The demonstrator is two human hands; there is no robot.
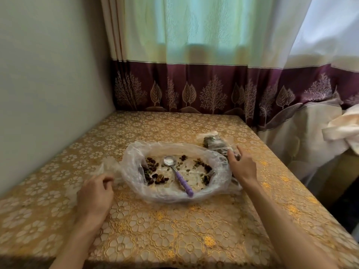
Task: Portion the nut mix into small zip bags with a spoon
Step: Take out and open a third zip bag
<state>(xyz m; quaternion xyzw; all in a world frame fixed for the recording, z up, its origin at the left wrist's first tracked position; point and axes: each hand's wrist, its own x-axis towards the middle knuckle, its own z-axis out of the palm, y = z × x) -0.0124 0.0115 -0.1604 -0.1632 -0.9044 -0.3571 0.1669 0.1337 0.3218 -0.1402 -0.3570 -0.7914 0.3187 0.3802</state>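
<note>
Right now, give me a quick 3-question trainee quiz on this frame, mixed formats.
1. True or false: the spoon is held in the right hand.
2. The left hand pinches: A) the spoon, B) an empty clear zip bag, C) the curtain.
3. Fill in: the nut mix lies on a plate wrapped in a ____ bag.

Key: 1 false, it lies on the plate; 2 B; 3 plastic.
</note>
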